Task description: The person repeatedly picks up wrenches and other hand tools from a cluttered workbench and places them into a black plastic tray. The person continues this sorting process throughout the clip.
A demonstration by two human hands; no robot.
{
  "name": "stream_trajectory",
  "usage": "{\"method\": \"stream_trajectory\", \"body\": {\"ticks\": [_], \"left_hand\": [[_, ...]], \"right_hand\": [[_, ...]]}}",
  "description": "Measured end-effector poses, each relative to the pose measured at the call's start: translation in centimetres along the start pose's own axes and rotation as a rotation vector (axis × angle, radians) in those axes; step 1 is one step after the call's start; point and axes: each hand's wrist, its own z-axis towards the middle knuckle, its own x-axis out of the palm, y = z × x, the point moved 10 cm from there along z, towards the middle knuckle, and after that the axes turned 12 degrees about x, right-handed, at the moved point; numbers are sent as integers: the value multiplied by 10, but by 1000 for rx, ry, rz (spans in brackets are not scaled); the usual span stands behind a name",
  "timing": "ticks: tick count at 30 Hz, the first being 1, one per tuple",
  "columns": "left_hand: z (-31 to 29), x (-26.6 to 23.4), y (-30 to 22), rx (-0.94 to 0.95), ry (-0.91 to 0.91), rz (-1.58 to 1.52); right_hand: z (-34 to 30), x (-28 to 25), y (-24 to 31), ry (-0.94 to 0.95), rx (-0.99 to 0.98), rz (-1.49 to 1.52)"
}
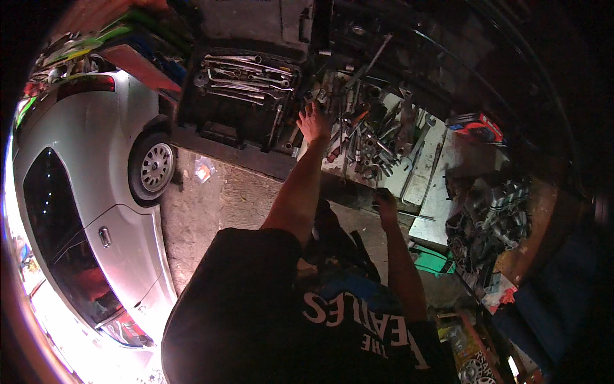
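My left hand [311, 123] reaches over the bench with its fingers spread, at the right edge of an open black tool case [233, 118]. Rows of wrenches [246, 80] lie in that case. Just right of this hand spreads a heap of loose sockets and hand tools [371, 137]. My right hand [384, 203] is at the bench's front edge, its fingers curled and in shadow; what they hold, if anything, is hidden. A thin rod-like tool [417, 216] lies beside it. An open-end wrench [412, 160] rests on a pale board near the heap.
A silver car [109, 192] stands to the left. Right of the tools are a red and black box [476, 127] and a dark metal engine part [492, 211]. A green object [432, 259] sits below the bench's right part.
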Motion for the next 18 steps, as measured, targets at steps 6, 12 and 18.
{"method": "stream_trajectory", "body": {"ticks": [6,12,18], "left_hand": [[-9,16,-10,-99,101,-585],[-40,4,40,-105,-379,97],[-8,30,72,-348,125,-175]], "right_hand": [[3,2,3,13,-17,-12],[3,12,24,-14,-82,-176],[4,3,8,0,-57,-110]]}}
